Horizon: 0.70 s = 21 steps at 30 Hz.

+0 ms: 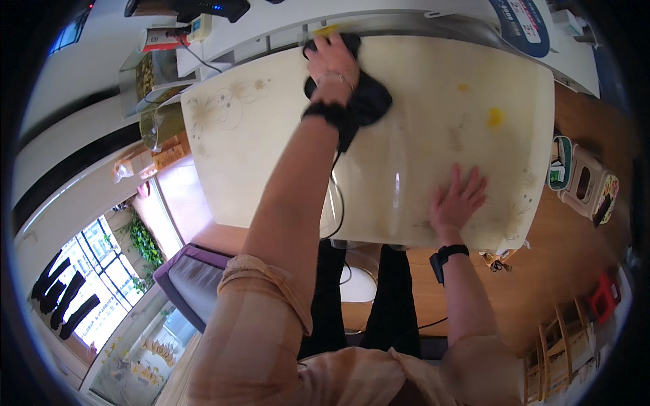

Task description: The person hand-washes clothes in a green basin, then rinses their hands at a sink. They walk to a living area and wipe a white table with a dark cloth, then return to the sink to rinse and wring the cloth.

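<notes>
At the far edge of a cream tabletop (264,167) with a floral print, my left hand (332,61) is over a black, cloth-like item (373,99). Its fingers curl over part of the item; the palm side is hidden. A thin cable trails from near that wrist towards the near edge. My right hand (457,200) lies on the near right part of the tabletop with its fingers spread, holding nothing. Beyond it are a yellow spot (495,117) and a smaller yellow mark (462,87). Something yellow (325,30) shows just past my left fingertips.
Along the far side runs a white counter (396,6) with a dark blue sign (525,28) at its right. A glass tank (152,76) stands at the left. Right of the table are a green bin (559,161) and a beige container (584,177). A purple-grey sofa (195,284) is near left.
</notes>
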Tool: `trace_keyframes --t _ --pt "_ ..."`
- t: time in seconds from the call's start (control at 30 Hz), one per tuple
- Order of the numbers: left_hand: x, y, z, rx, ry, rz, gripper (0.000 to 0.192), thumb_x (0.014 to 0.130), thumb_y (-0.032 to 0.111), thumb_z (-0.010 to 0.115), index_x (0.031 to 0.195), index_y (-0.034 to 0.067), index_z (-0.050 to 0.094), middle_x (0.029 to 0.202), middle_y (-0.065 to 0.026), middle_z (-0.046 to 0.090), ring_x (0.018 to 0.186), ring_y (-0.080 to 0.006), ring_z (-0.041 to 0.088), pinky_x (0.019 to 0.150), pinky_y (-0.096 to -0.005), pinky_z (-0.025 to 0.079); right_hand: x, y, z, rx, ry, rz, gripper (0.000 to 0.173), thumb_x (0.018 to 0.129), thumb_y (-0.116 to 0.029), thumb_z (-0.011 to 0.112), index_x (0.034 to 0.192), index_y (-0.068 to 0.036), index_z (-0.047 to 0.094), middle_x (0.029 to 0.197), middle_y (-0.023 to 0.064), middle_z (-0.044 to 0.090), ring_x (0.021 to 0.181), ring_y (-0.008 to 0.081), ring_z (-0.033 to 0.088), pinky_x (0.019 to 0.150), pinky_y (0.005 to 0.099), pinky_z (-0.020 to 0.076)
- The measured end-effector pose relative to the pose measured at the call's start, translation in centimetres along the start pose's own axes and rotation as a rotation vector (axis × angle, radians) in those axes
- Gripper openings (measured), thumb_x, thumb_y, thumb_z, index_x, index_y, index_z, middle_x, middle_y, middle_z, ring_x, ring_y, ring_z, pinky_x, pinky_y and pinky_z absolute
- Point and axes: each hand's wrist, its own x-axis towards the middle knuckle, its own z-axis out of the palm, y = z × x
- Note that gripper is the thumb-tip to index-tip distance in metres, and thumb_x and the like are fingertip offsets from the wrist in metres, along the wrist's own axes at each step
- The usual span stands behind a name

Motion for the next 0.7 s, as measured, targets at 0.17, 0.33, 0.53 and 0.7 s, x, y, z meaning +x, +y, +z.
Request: trace_keyframes --t 0.17,0.33,0.53,0.7 --pt "-7.3 3.3 1.4 0.037 0.0 0.233 0.033 0.087 0.013 0.054 0.12 0.01 0.053 0.118 -0.0156 0.052 0.104 -0.0417 0.054 0.079 -0.0451 0.054 0.2 -0.2 -0.2 0.036 -0.027 0.012 0.069 0.085 -0.043 0.056 0.148 -0.03 0.029 0.158 0.0154 0.009 0.142 0.0489 0.004 0.106 0.0697 0.0123" --pt "-28.1 2.8 1.5 -0.178 -0.354 0.268 0.036 0.081 0.013 0.058 0.117 0.012 0.057 0.122 -0.0154 0.05 0.107 -0.0438 0.052 0.08 -0.0491 0.053 0.2 -0.4 -0.3 -0.046 -0.105 0.033 0.071 0.085 -0.043 0.058 0.148 -0.03 0.027 0.158 0.0152 0.009 0.142 0.0486 0.004 0.107 0.0693 0.0117" --pt "-16.2 -1.4 2.2 -0.045 -0.101 0.077 0.031 0.086 0.016 0.058 0.116 0.009 0.055 0.122 -0.0166 0.05 0.102 -0.0422 0.055 0.073 -0.0489 0.052 0.0 -0.1 -0.1 -0.02 -0.045 0.015 0.071 0.084 -0.045 0.058 0.148 -0.03 0.029 0.157 0.0154 0.01 0.142 0.0488 0.005 0.106 0.0696 0.0132" --pt "-2.6 0.5 2.9 0.099 0.029 0.073 0.047 0.078 0.019 0.067 0.122 0.011 0.052 0.12 -0.0149 0.05 0.107 -0.0385 0.053 0.081 -0.0429 0.053 0.2 -0.1 -0.1 0.012 -0.017 0.019 0.07 0.084 -0.045 0.057 0.147 -0.031 0.031 0.157 0.0159 0.011 0.141 0.049 0.007 0.106 0.0695 0.0142"
